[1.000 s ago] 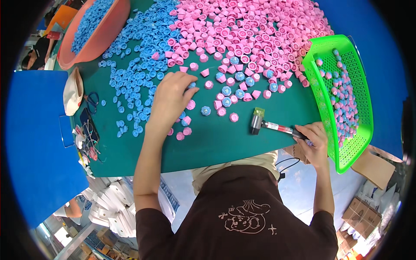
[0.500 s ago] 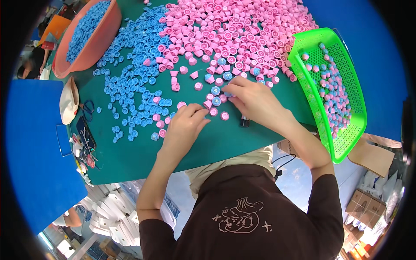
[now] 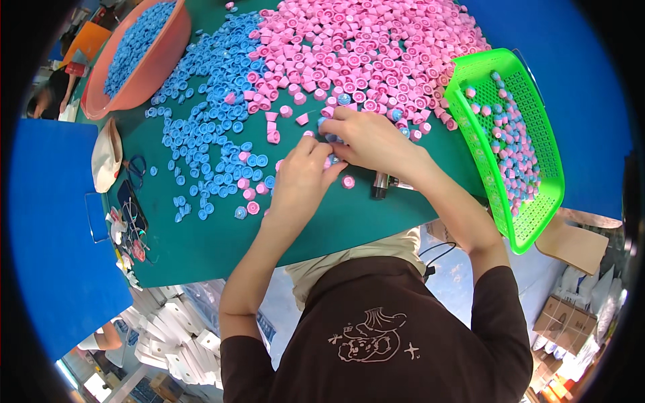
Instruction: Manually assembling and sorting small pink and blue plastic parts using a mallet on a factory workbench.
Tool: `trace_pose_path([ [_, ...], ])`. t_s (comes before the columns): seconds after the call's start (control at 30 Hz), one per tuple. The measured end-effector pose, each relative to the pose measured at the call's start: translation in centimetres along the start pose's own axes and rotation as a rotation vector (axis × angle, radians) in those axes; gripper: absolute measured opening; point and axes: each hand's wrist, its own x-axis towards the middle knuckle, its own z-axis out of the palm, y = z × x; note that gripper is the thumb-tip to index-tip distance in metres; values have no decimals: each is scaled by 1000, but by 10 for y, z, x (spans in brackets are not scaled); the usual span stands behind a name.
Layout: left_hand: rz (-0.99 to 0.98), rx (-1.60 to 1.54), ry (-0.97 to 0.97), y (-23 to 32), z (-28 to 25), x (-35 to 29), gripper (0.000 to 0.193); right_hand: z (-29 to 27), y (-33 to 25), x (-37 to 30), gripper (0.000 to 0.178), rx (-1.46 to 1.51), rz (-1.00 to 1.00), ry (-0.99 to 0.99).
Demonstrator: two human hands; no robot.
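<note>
My left hand and my right hand meet over the green table, fingers bent and pinched together. What lies between their fingertips is mostly covered; bits of blue and pink show there. Around them are loose small tapered pink cups and a few pink cups with blue tops. A big heap of pink cups spreads beyond my hands. To its left lies a spread of small round blue caps. A dark-ended metal tool rests below my right wrist.
On the right, a green basket holds joined pink-and-blue pieces. An orange-pink basin of blue caps stands far left. A cloth pouch, scissors and a phone lie along the left edge of the green table.
My left hand has moved right and slightly up, and my right hand left, so they now meet. More of the metal tool is uncovered.
</note>
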Motion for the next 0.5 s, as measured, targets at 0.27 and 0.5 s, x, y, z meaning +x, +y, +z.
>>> trace_pose_path([
  [0.27, -30, 70, -154, 3, -10, 3, 26, -61, -22, -53, 27, 329, 309, 533],
  [0.5, 144, -67, -73, 12, -20, 54, 25, -111, 7, -172, 24, -118, 728, 931],
])
